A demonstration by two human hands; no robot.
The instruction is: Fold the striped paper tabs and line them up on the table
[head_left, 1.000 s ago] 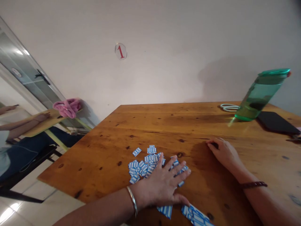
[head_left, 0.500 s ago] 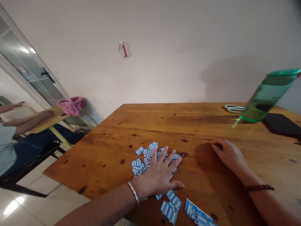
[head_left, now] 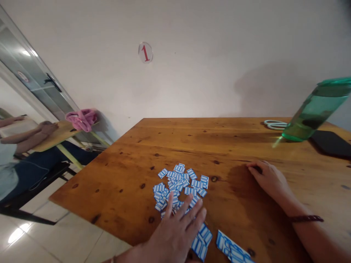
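A loose heap of small white cards with blue markings lies on the wooden table. Over the near side of this heap is my left hand, palm down with its fingers spread; it covers some of the cards. More blue-and-white cards show just right of that hand, and a longer overlapping row of them lies at the near edge of view. My right hand rests on the bare wood to the right, its fingers curled together. Whether anything is inside those fingers is hidden.
A green bottle stands at the back right, beside a coiled white cable and a flat black object. To the left, another person's hands rest on a smaller table, where a pink cloth lies.
My left hand has drawn back toward me, uncovering cards in the middle and right of the heap. My right hand stays in nearly the same place. The view has shifted slightly.
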